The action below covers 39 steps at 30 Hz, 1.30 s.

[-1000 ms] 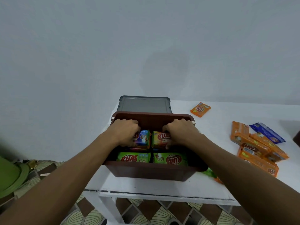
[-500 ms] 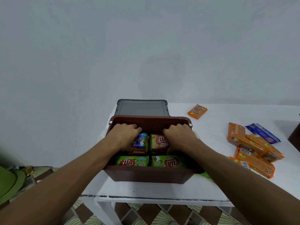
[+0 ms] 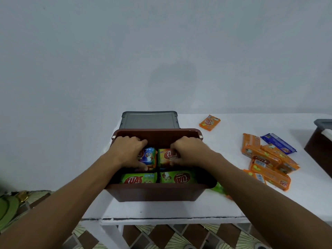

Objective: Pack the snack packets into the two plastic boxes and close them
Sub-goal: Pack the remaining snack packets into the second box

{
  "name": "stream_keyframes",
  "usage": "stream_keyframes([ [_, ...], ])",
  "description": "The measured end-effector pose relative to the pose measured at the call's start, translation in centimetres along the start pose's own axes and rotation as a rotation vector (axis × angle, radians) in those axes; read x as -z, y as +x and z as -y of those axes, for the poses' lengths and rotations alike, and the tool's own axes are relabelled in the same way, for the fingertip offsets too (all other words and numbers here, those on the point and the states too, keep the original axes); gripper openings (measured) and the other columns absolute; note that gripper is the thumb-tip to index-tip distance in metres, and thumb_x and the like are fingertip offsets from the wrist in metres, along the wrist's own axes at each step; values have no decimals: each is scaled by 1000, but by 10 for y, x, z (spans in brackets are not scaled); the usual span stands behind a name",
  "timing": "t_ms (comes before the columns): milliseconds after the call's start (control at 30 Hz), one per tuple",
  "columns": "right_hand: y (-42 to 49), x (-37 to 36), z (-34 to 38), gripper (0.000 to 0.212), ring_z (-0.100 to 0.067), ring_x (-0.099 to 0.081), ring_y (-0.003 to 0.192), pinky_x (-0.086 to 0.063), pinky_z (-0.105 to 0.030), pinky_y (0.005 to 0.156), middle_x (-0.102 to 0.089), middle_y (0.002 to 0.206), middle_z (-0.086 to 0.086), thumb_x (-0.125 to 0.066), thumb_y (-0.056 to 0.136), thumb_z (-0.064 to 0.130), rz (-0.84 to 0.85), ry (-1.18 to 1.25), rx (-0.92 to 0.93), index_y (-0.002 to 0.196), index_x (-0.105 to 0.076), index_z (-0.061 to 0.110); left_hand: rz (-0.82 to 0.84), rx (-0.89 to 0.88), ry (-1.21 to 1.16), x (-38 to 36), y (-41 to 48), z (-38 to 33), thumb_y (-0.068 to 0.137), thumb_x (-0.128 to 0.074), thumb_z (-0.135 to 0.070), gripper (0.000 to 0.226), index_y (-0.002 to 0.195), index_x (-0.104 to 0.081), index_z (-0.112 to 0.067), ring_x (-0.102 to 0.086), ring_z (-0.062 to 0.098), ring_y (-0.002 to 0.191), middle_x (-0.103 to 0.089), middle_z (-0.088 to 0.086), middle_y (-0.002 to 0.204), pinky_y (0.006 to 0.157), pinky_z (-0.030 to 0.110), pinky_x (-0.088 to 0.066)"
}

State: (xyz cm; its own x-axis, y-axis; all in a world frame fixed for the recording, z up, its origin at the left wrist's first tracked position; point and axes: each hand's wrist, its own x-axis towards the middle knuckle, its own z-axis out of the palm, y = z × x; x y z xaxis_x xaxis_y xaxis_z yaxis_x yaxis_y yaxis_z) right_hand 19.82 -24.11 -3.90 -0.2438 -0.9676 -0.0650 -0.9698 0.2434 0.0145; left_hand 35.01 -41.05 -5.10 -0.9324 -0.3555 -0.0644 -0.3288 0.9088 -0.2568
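1. Lower centre of frame: brown box [image 3: 154,192], open-topped, standing on the white table [image 3: 179,207] close to its front edge.
2. Directly above it in the frame: grey lid [image 3: 150,120], flat on the table behind the box's far wall; touching or merely beside it, cannot tell.
3. Far-left part of the box: left hand [image 3: 128,151], fingers curled over the far side of the blue-and-orange packet [image 3: 149,156], thumb against its near edge, gripping it.
4. Far-right part of the box: right hand [image 3: 188,152], fingers curled round the yellow-orange packet [image 3: 164,157], which lies edge to edge with the blue-and-orange one.
5. Near row of the box, just below both hands: two green packets, left [image 3: 138,178] and right [image 3: 177,177], side by side, labels up.
6. Right half of the frame, loose on the table: single orange packet [image 3: 209,122] near the back edge; pile of orange packets [image 3: 265,162] further right; blue packet [image 3: 278,143] at the pile's upper edge; green wrapper [image 3: 218,187] just beside the box's lower right corner, mostly hidden by the right forearm.
7. Right edge of the frame: second box [image 3: 319,150], dark, cropped, grey at its top.
8. Bottom of the frame: patterned floor tiles [image 3: 179,236]; lower left, green object [image 3: 7,209], kind unclear.
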Motion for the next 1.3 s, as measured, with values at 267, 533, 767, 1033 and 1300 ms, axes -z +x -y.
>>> stream_keyframes([
  [267,-72,-2,-120,10,-18,-53,98,-40,-36,84,-64,96,9,-55,92,20,-480,271,-75,92,-64,24,-243,-70,-236,43,18,-38,89,-55,-54,28,100,-55,-28,-49,8,69,-55,-14,78,56,28,-36],
  [533,-134,-33,-245,20,-16,-55,95,-47,-38,85,-65,95,7,-52,91,13,-393,455,-464,90,-62,29,-351,-267,-274,104,75,-193,91,-52,-51,35,112,-54,-24,-54,16,101,-55,-9,105,73,32,-42],
  [767,-152,-74,-336,37,-29,-52,111,-48,-44,90,-57,124,-10,-51,87,15,-198,479,-752,123,-56,21,189,30,-186,77,120,-291,94,-53,-37,43,130,-47,-13,-53,33,116,-51,13,129,84,38,-45],
  [1033,-144,-100,-371,63,-30,-51,114,-48,-46,94,-54,127,-11,-64,84,35,-17,469,-797,138,-35,20,363,286,-197,42,133,-288,91,-56,-32,49,133,-44,-12,-54,29,116,-52,12,129,91,37,-49],
  [1300,-152,-87,-373,42,-27,-58,100,-53,-37,77,-58,118,-9,-68,80,18,-180,471,-793,117,-49,15,307,356,-230,59,140,-281,79,-72,-27,47,117,-48,-15,-56,27,107,-53,7,116,82,35,-49],
])
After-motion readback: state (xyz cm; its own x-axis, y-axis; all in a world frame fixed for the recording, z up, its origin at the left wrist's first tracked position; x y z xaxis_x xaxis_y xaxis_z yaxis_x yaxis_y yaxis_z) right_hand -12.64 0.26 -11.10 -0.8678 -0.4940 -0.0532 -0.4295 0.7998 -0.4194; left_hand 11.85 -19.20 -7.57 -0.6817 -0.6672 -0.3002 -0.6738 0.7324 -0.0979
